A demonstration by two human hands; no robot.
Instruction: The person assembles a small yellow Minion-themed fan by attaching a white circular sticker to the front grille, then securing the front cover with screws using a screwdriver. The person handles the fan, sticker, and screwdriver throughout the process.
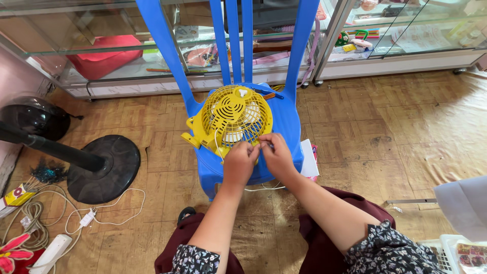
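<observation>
Head cam looks down on a yellow fan (234, 120) lying on a blue chair (286, 122). Left hand (240, 161) and right hand (277, 154) sit together at its near rim, fingers pinching there; can't tell on what.

A bright yellow table fan (231, 119) with a white cord (217, 144) lies on a blue plastic chair (286, 119). The sleeves (390, 248) are dark with a small white floral print. A black fan base (104, 170) stands on the brown parquet-patterned floor (385, 132).

Wood-look vinyl floor (395, 127), glass display cabinets (395, 35) along wall, daylight.
</observation>
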